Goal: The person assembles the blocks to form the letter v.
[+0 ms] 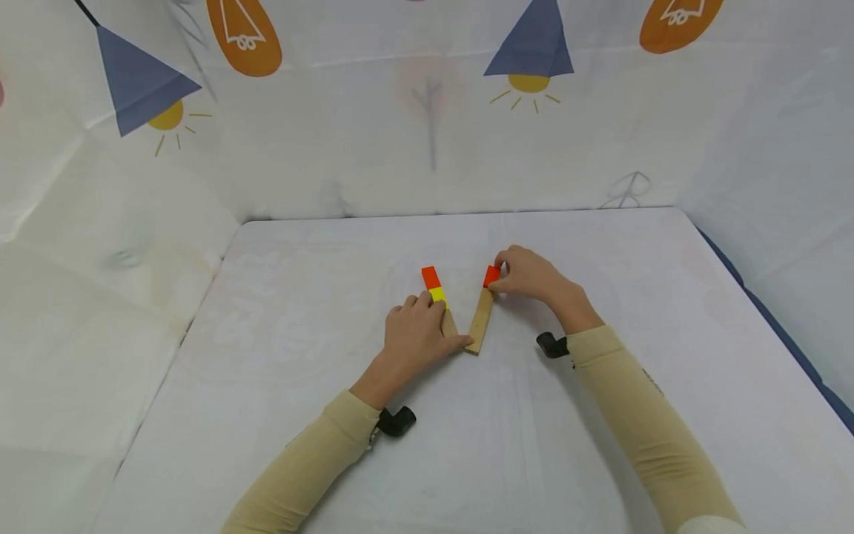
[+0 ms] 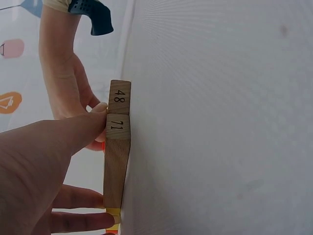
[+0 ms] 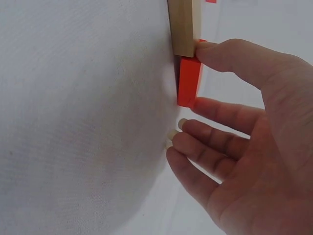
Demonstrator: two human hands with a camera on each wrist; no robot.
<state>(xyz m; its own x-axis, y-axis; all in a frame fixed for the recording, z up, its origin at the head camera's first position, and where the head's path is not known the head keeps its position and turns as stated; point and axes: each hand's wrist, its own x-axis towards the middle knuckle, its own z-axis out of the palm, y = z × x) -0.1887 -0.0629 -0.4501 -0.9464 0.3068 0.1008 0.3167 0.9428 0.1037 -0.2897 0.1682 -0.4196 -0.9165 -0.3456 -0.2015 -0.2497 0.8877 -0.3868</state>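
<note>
Two rows of blocks form a V on the white table. The left row has a red block, a yellow block and a plain wooden block. My left hand rests against this row, its thumb at the V's tip and its other fingers beside the yellow block. In the left wrist view, the wooden ends bear the numbers 48 and 71. The right row has a wooden block and a second red block at its far end. My right hand pinches this red block between thumb and index finger.
The white tabletop stretches around both hands. Behind it hangs a white cloth printed with lamps and bulbs, and pale cloth also covers the sides. A dark camera mount sits at the left wrist, another mount at the right.
</note>
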